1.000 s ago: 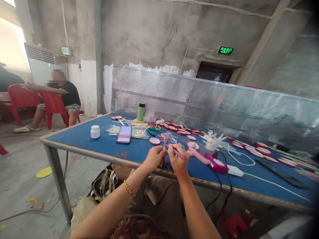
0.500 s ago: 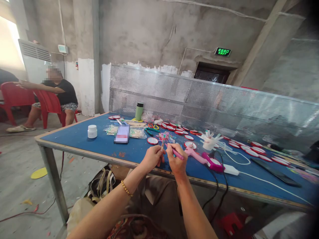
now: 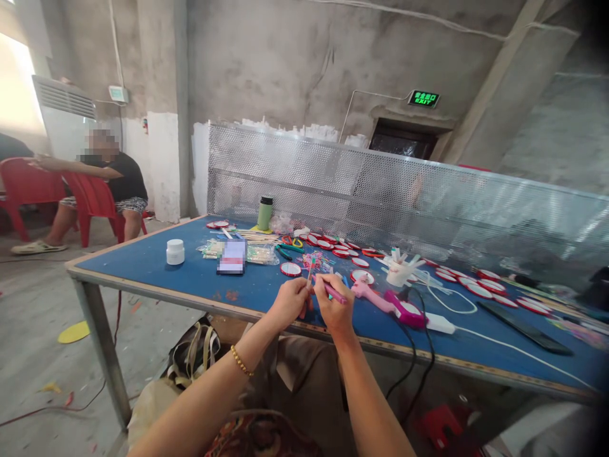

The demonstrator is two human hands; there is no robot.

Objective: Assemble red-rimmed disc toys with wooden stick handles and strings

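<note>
Near the table's front edge, my left hand [image 3: 290, 302] is closed around a thin, short stick [image 3: 311, 273] with a green and reddish top end, held upright. My right hand [image 3: 335, 311] grips a pink pen-shaped tool [image 3: 335, 292], its tip pointing left at the stick. The two hands are close together, and whether the tip touches the stick I cannot tell. Just beyond them lie a round white disc with a red rim [image 3: 290, 270] and a heap of small colourful strips [image 3: 315, 260]. To the right rests a pink and magenta glue gun [image 3: 404, 309].
On the blue table [image 3: 143, 270] are a white jar [image 3: 175, 252], a phone [image 3: 231, 256], bundled sticks [image 3: 262, 254], pliers [image 3: 284, 252], a green bottle [image 3: 265, 213], a cup of white sticks [image 3: 398, 273] and several red-rimmed discs. Cables trail off the front edge. A person [image 3: 121, 178] sits at left.
My right hand has shifted slightly left with the pink tool, bringing its tip nearer the stick. My left hand has stayed almost in place.
</note>
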